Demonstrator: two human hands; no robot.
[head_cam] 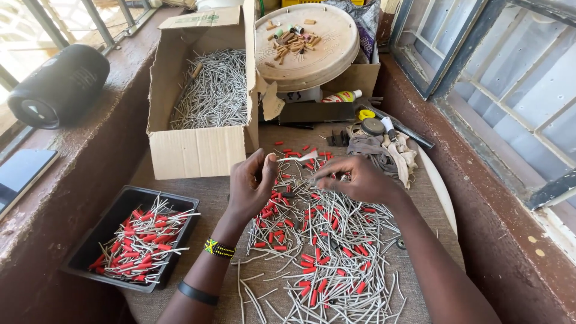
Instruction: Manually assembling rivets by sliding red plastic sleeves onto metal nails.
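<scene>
Left hand: the left hand [252, 186] is raised just above the heap, fingers curled narrow with thumb and fingertips pinched together; a thin end seems to sit in the pinch, though what exactly it holds cannot be told.
Right hand: the right hand [360, 178] is level with the left and just beside it, fingers bent in a loose pinch, its fingertips touching the near end of a pale metal pin [298, 158].
Pin's lie: the pin runs roughly side to side between the two hands, tilted slightly, nearer the left hand's thumb at one end and the right fingertips at the other; the two hands are about equally near.
Under the hands: a heap of metal pins and red sleeves [318, 252] is spread over the tabletop [198, 192], directly below and toward the person from both hands; far too many to count.
Beside the left hand: one black tray [90, 240], down and out to the left, holds pins already carrying red sleeves, uncountable.
Beyond the left hand: one open cardboard box [198, 150], full of bare pins.
Beyond the right hand: a bundle of rags [390, 153], one small round tin [372, 126].
Farthest: one round tray [306, 60] with small mixed pieces; one black cylinder speaker [60, 84] on the ledge far left.
Wrist: two bands on the left arm, one beaded [218, 248], one dark [198, 294].
</scene>
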